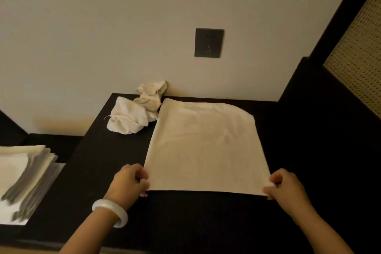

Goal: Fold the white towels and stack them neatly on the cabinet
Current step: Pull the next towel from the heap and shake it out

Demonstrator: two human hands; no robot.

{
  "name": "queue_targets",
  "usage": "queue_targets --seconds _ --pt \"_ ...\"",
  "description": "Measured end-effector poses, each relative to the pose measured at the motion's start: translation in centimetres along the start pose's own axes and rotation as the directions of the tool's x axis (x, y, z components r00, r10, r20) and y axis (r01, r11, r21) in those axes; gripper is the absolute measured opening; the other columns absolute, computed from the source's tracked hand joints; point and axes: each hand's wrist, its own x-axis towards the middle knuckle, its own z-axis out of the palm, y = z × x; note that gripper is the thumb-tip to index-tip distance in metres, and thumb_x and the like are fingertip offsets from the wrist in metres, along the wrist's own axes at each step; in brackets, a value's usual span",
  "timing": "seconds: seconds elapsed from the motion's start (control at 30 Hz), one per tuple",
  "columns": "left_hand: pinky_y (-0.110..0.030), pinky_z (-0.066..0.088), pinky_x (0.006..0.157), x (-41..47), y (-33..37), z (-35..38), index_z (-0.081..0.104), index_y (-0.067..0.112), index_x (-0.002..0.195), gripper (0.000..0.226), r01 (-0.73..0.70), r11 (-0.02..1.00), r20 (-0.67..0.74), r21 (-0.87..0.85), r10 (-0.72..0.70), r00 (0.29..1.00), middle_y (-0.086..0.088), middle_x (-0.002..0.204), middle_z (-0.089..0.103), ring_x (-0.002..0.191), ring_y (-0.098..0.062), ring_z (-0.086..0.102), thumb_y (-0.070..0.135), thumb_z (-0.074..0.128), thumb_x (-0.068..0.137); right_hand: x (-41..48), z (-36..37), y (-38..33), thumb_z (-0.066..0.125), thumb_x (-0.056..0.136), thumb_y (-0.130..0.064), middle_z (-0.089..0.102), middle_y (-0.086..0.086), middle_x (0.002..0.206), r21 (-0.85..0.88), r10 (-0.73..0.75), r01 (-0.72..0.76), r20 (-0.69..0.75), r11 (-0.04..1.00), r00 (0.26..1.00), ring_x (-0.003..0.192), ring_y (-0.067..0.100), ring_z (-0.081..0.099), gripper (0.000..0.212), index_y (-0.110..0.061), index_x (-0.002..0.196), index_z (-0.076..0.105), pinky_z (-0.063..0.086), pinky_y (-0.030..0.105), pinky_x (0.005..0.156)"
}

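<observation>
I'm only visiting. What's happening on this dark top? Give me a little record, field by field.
Surface: dark cabinet top
Spread towel: white, lying flat on the top
Left hand: pinches the towel's near left corner; white bangle on the wrist
Right hand: pinches the near right corner
Waiting: crumpled heap of white towels at the back, by the wall
Done: folded stack at far left
Wall: dark socket

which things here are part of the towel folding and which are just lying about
Part of the job: flat towel, pinched at its near corners by the left hand and right hand; crumpled towels; folded towel stack at left; black cabinet top.
Just there: wall socket; perforated panel; white bangle on left wrist.
</observation>
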Motion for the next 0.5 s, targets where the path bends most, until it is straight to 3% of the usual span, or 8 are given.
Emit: queue_targets --seconds 0.1,0.17,0.23,0.27,0.33,0.4,0.5 --pt "-0.018 0.048 0.066 -1.0 0.5 -0.5 0.058 0.032 0.095 0.009 -0.054 0.945 0.075 0.323 0.032 0.997 0.008 0.109 0.046 0.086 -0.011 0.061 0.028 0.065 0.091 -0.8 -0.6 -0.7 0.075 0.084 -0.02 0.042 0.003 0.115 -0.4 -0.01 0.03 0.052 0.916 0.999 0.089 0.015 0.054 0.028 -0.019 0.096 0.051 0.044 0.026 0.074" --pt "-0.02 0.046 0.08 -0.8 1.8 0.1 0.059 0.035 0.103 0.013 -0.143 0.84 -0.003 0.524 0.169 0.986 0.011 0.113 0.043 0.096 -0.006 0.052 0.038 0.063 0.091 -0.4 -0.2 -2.2 0.068 0.088 -0.03 0.042 0.001 0.123 -0.597 -0.161 0.127 -0.005 0.792 0.987 0.109 0.018 0.048 0.028 -0.022 0.11 0.052 0.042 0.028 0.088" --pt "-0.029 0.046 0.097 0.6 4.2 2.1 0.059 0.029 0.122 0.029 -0.264 0.81 -0.079 0.524 0.355 0.932 0.007 0.128 0.046 0.113 -0.013 0.051 0.041 0.057 0.095 0.4 1.6 -4.9 0.06 0.094 -0.035 0.043 0.0 0.138 -0.54 -0.365 0.292 -0.03 0.79 0.93 0.127 0.02 0.041 0.041 -0.021 0.131 0.05 0.035 0.028 0.104" --pt "-0.033 0.039 0.107 1.7 5.5 3.4 0.054 0.026 0.133 0.039 -0.329 0.798 -0.074 0.505 0.42 0.904 0.002 0.141 0.043 0.126 -0.018 0.046 0.041 0.052 0.098 0.9 3.0 -6.6 0.057 0.097 -0.035 0.04 0.0 0.146 -0.463 -0.442 0.386 -0.013 0.798 0.897 0.136 0.02 0.035 0.047 -0.019 0.14 0.045 0.029 0.028 0.112" --pt "-0.036 0.015 0.121 3.9 8.1 5.9 0.03 0.022 0.152 0.056 -0.417 0.72 0.03 0.554 0.483 0.875 -0.004 0.163 0.017 0.149 -0.024 0.019 0.044 0.039 0.102 1.8 6.0 -9.5 0.048 0.101 -0.037 0.024 0.0 0.161 -0.386 -0.549 0.534 0.082 0.752 0.832 0.149 0.018 0.017 0.056 -0.021 0.152 0.031 0.011 0.029 0.12" --pt "-0.043 -0.007 0.121 6.0 9.0 7.7 0.003 0.027 0.157 0.063 -0.429 0.65 0.118 0.628 0.465 0.877 -0.001 0.165 -0.01 0.151 -0.024 -0.012 0.052 0.023 0.103 2.9 8.7 -10.6 0.036 0.104 -0.041 0.005 -0.002 0.166 -0.427 -0.605 0.623 0.197 0.656 0.772 0.152 0.015 -0.003 0.059 -0.027 0.157 0.015 -0.007 0.031 0.119" --pt "-0.057 -0.016 0.116 7.3 7.0 9.1 -0.023 0.041 0.149 0.063 -0.36 0.639 0.094 0.679 0.412 0.907 0.008 0.16 -0.028 0.145 -0.021 -0.031 0.063 0.004 0.097 4.3 10.3 -9.0 0.022 0.104 -0.05 -0.006 -0.005 0.166 -0.524 -0.601 0.629 0.251 0.575 0.759 0.151 0.013 -0.012 0.06 -0.032 0.157 0.002 -0.018 0.035 0.118"
